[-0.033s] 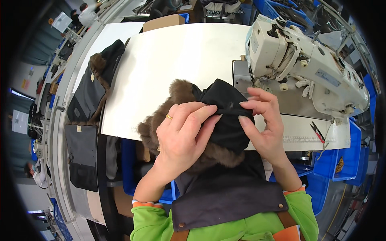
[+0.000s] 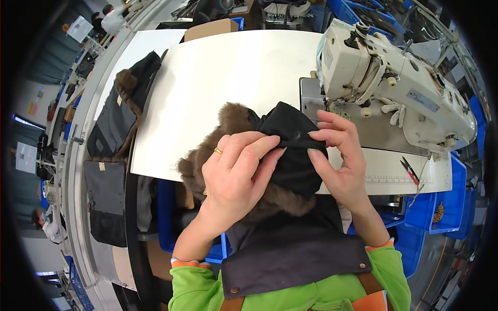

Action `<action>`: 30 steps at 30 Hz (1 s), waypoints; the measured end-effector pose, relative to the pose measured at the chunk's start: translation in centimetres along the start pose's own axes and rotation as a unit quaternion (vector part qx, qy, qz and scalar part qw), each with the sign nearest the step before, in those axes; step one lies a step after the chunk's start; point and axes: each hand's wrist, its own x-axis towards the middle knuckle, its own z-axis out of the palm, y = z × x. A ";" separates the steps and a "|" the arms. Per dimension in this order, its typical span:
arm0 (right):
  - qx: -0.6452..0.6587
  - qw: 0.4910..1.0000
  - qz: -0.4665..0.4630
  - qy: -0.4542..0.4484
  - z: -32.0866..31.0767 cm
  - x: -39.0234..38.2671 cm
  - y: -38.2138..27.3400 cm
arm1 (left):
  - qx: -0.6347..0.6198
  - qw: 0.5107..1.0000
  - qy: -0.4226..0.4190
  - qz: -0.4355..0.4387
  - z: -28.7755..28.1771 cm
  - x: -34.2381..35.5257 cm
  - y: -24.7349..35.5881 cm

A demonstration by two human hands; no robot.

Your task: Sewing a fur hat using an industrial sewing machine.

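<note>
Between my hands, at the near edge of the white table, is a fur-trimmed black fabric piece. Its brown fur bulges out to the left and below my wrists. My left hand, with a ring on one finger, pinches a narrow fold in the black cloth between thumb and fingertips. At the other end of that fold, my right hand grips the cloth's right edge between thumb and index finger, its upper fingers lifted off. The underside of the piece is hidden.
A white sewing machine stands at the right, a pale glove on it. Red-handled thread snips lie on the table. Similar fur-edged dark pieces hang at the left. Blue bins sit below right.
The raised fingers of my right hand have shifted slightly up and left. My left hand and the cloth look the same.
</note>
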 end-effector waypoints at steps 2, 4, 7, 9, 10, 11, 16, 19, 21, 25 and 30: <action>0.007 1.000 -0.001 -0.003 0.2 -0.1 0.4 | -0.010 0.998 -0.004 -0.061 -0.2 -0.1 0.5; 0.123 0.991 0.052 -0.016 0.4 -1.1 1.7 | -0.023 0.991 -0.024 -0.132 -0.9 1.0 1.4; 0.198 0.980 0.024 0.017 0.7 -1.5 2.1 | -0.032 0.978 -0.124 -0.162 -2.1 2.4 0.2; 0.200 0.980 0.000 0.019 0.4 -1.3 2.3 | -0.039 0.962 -0.232 -0.138 -3.0 3.4 -1.1; 0.206 0.978 -0.020 0.018 0.2 -1.1 2.3 | -0.039 0.963 -0.230 -0.135 -3.2 4.0 -1.6; 0.204 0.979 -0.023 0.019 -0.2 -1.1 2.3 | -0.073 0.955 -0.268 -0.104 -3.1 4.8 -2.1; -0.085 0.966 -0.236 -0.064 -3.4 -0.1 1.9 | -0.080 0.900 -0.427 0.035 -1.9 8.0 -2.4; -0.140 0.971 -0.191 -0.038 -5.1 -0.5 2.8 | -0.078 0.946 -0.291 0.123 0.0 7.0 -3.0; -0.170 0.972 -0.164 -0.018 -5.5 -0.9 3.0 | -0.143 0.949 -0.267 0.082 0.7 5.9 -3.3; -0.150 0.980 -0.130 -0.003 -4.5 -0.2 1.1 | -0.232 0.945 -0.230 -0.029 1.1 4.1 -3.3; -0.230 0.959 -0.160 -0.032 -4.7 0.0 1.3 | -0.232 0.948 -0.219 -0.005 0.4 3.8 -1.8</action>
